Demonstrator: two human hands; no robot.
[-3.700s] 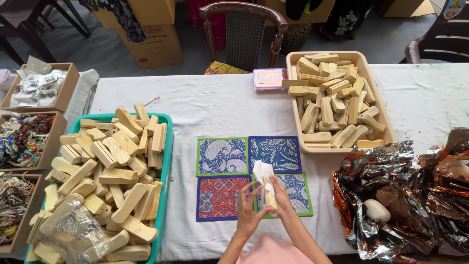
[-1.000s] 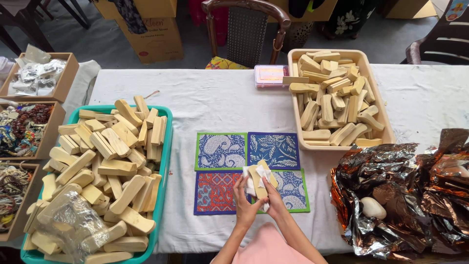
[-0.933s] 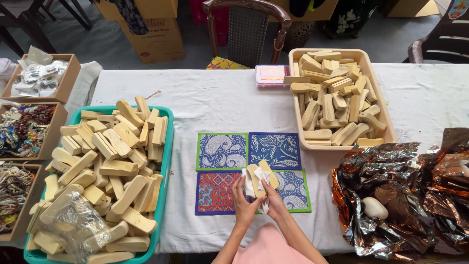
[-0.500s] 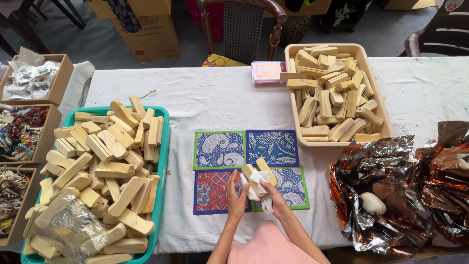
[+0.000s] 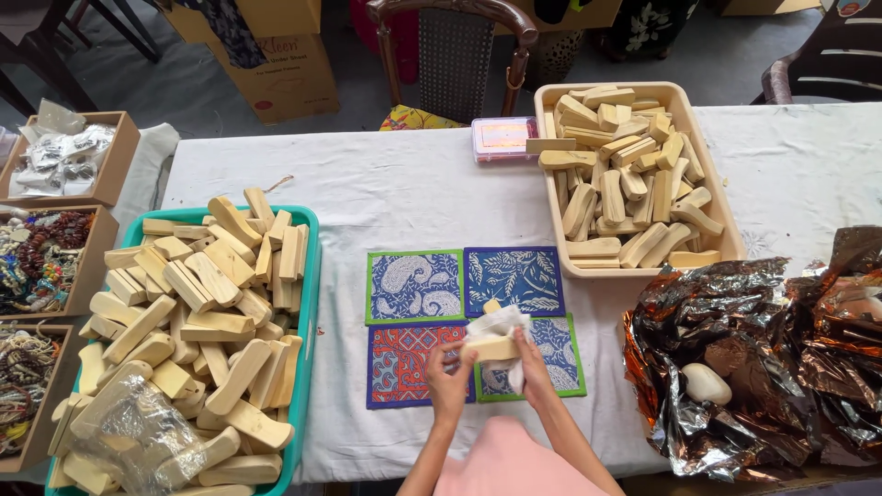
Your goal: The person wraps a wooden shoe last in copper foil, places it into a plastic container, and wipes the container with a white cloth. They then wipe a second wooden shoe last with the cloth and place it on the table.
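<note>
Both my hands meet over the patterned mats near the table's front edge. My left hand grips one end of a pale wooden block. My right hand holds a white cloth wrapped around the block. Under them lie several square fabric mats: a blue paisley one, a blue leaf one, a red one and a blue green-edged one.
A teal tray heaped with wooden blocks stands at the left; a beige tray of blocks at the back right. Crumpled foil with a white stone lies right. Cardboard boxes of beads line the left edge. A pink box and a chair are behind.
The block, earlier held upright with the cloth around it, is now turned level between my hands and lowered slightly. The view has shifted a little.
</note>
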